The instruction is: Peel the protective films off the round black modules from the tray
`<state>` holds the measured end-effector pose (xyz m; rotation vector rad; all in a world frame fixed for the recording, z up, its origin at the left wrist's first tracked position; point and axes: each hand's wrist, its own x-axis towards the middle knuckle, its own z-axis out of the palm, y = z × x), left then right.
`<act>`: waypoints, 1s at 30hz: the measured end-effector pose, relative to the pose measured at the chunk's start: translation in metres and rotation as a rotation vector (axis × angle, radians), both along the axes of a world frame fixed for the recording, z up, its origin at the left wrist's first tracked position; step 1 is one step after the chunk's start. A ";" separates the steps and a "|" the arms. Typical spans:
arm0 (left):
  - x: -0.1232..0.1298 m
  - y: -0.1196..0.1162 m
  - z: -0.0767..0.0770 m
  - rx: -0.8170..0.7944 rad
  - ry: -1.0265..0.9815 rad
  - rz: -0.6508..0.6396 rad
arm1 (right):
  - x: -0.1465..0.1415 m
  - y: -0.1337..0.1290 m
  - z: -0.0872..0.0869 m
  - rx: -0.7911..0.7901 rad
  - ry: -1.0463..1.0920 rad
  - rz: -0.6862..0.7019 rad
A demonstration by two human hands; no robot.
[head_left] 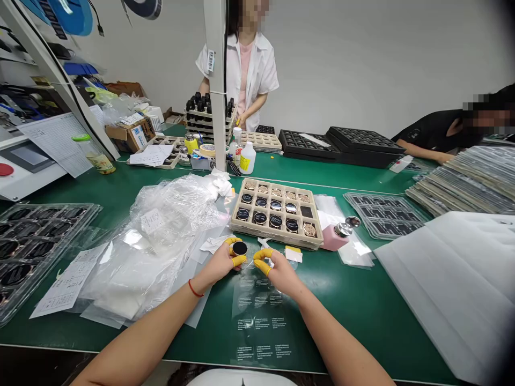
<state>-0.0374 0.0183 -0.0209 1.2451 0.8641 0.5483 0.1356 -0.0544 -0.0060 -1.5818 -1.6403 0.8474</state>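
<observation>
My left hand, in yellow finger cots, grips a round watch head with a black face turned up. Close on its right, my right hand is closed in a pinch on a thin white stick, whose end points toward the watch head. Below both hands lies a clear film sheet printed with rows of small white text. Just beyond them stands a beige tray of watch heads, some black-faced and some gold. A crumpled white cloth is beside my left hand.
Plastic bags heap at the left, near a clear tray of dark round parts. A pink pump bottle stands right of the beige tray. White foam sheets cover the right side. Two people are across the table.
</observation>
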 end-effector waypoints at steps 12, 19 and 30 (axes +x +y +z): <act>0.001 -0.003 0.006 -0.012 -0.092 0.021 | -0.002 0.001 -0.001 -0.065 0.044 -0.014; 0.001 -0.002 -0.003 0.089 -0.135 -0.004 | 0.004 -0.002 0.010 0.067 0.080 -0.014; 0.004 -0.013 -0.001 0.071 -0.162 -0.174 | 0.009 0.007 0.015 -0.079 0.405 -0.161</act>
